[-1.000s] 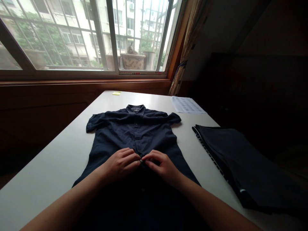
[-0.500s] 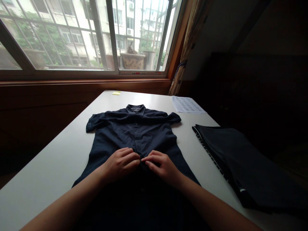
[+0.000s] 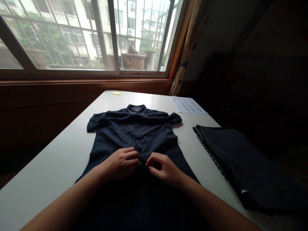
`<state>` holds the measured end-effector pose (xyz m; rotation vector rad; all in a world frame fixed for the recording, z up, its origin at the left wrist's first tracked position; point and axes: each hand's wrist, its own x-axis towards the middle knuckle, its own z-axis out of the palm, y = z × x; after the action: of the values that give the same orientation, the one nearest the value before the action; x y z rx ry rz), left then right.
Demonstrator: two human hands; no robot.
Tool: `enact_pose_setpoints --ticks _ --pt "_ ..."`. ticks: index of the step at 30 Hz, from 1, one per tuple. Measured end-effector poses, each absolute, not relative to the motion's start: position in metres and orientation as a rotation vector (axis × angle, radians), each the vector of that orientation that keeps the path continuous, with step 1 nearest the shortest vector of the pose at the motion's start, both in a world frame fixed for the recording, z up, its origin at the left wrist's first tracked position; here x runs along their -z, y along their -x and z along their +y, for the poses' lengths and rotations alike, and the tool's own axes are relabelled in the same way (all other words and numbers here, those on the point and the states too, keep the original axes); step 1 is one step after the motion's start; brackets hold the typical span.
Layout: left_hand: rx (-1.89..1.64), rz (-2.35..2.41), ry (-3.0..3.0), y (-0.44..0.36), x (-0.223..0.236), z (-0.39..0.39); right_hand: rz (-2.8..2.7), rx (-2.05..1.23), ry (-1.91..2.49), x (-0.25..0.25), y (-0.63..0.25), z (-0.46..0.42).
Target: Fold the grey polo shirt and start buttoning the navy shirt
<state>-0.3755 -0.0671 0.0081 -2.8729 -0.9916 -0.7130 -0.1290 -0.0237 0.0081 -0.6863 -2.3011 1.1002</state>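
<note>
A dark blue short-sleeved shirt [image 3: 115,134] lies front up on the white table [image 3: 57,154], its collar toward the window and its sleeves spread to both sides. Over the button placket, my left hand [image 3: 126,162] has its fingers closed on the shirt's front edge. Just right of it, my right hand [image 3: 162,166] is closed in a pinch at the other front edge, thumb and forefinger together. A small gap separates the two hands. The cloth below them is too dark to make out well, apart from a faint button.
Folded dark garments [image 3: 235,154] lie along the table's right side. Printed sheets [image 3: 189,105] rest at the far right corner, and a yellow sticky note [image 3: 117,93] near the far edge. Behind the table stand a barred window [image 3: 72,35] and a tied curtain [image 3: 179,75].
My hands, whose fingertips met at the placket, have come slightly apart. The right hand has shifted a little to the right, with its fingers more curled. The shirt lies nearly as before.
</note>
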Motion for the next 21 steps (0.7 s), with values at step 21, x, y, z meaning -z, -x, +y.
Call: enact_pose_setpoints --ticks 21 --pt "0.630 -1.298 2.889 0.385 -0.006 -0.065 -2.562 -0.825 0.738 -0.010 0.111 0.000"
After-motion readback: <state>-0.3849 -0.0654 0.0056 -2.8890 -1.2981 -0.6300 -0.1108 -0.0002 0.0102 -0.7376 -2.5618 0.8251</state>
